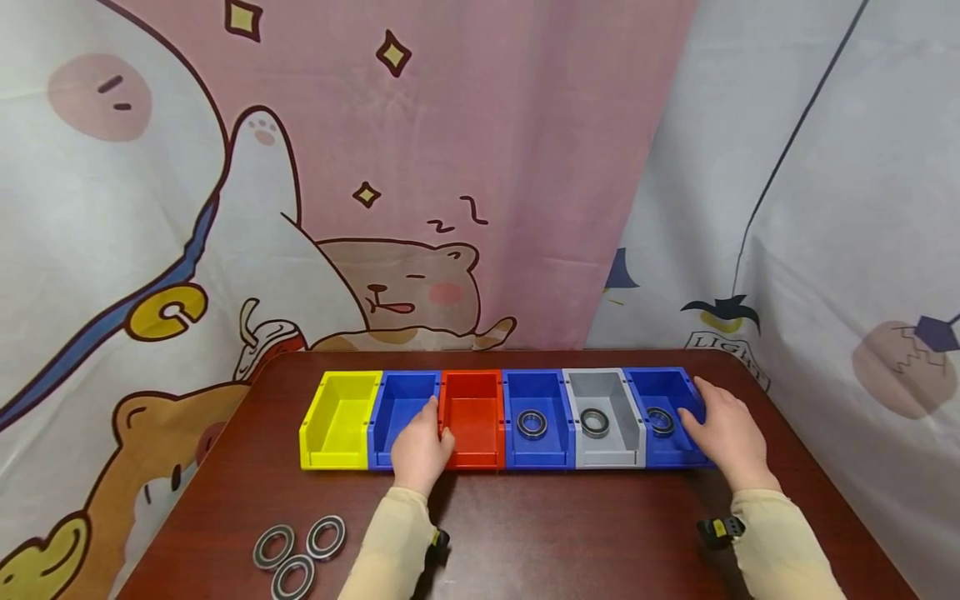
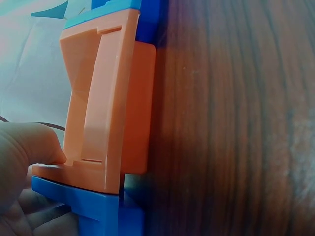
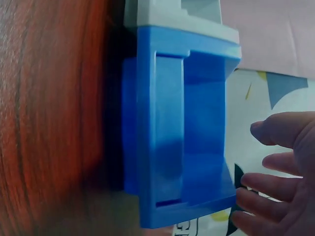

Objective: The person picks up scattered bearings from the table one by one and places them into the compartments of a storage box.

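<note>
**Bin row on table: left fingers pinched, right fingers spread**

Noted on the table (image 1: 570, 533), left to right, in one touching row: yellow bin (image 1: 348, 408), left blue bin (image 1: 401, 400), red bin (image 1: 472, 417), middle blue bin (image 1: 532, 390), grey bin (image 1: 607, 390) and right blue bin (image 1: 663, 383). Left hand (image 1: 420, 450): pinches the adjoining walls of left blue bin and red bin, thumb over the red side, other fingers on the blue side. Right hand (image 1: 731, 433): fingers spread and slightly bent, thumb well apart, nothing held; positioned at the outer side of right blue bin, contact not determinable. Inside middle blue bin, grey bin and right blue bin: one bearing (image 1: 521, 425) apiece. Outside the row: three loose bearings (image 1: 258, 552), grouped close together at the table's near left, left of the left sleeve (image 1: 390, 542). Behind the table: printed curtain (image 1: 480, 100).
</note>
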{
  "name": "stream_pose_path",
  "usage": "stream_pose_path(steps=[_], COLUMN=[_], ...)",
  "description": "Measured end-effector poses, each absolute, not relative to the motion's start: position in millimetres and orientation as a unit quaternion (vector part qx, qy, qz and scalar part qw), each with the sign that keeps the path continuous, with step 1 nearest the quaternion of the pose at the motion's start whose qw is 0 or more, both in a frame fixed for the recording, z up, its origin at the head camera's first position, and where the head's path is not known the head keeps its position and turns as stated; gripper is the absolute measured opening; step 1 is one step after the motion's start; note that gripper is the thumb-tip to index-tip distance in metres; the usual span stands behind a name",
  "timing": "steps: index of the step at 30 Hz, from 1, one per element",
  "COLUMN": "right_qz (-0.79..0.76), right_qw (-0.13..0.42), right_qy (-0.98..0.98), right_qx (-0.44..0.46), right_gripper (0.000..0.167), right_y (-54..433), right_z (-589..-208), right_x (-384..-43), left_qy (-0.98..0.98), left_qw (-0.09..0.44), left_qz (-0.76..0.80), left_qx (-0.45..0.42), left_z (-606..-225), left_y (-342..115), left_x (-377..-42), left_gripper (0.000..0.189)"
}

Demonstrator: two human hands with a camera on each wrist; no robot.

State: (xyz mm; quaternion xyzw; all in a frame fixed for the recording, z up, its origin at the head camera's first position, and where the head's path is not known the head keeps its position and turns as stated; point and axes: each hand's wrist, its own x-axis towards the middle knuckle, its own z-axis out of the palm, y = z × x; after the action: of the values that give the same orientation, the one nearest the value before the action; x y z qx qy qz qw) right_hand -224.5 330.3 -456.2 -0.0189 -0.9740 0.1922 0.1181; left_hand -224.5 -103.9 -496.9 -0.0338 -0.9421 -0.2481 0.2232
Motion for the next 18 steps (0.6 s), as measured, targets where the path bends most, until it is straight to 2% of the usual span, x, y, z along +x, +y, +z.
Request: stream_pose_path(steps=[8,18], right_qz=[0.209,0.218], right_qw=[0.032,-0.019], right_qy=[-0.976,-0.974], right_qx=[-0.045,-0.058], right_gripper=[0.076,0.071], right_y=[342,345], right_z=[-462,-459], right_x=[-231,-236], left_qy=[-0.944,-0.944], left_qw=[0.219,0.215], left_qz=[-0.247,-0.246], left_qx=[-0.032,-0.030], left_z=[-496,-496], left_y=[-104,-104], left_x=[-225,-226], left_gripper=[0.053,0.052])
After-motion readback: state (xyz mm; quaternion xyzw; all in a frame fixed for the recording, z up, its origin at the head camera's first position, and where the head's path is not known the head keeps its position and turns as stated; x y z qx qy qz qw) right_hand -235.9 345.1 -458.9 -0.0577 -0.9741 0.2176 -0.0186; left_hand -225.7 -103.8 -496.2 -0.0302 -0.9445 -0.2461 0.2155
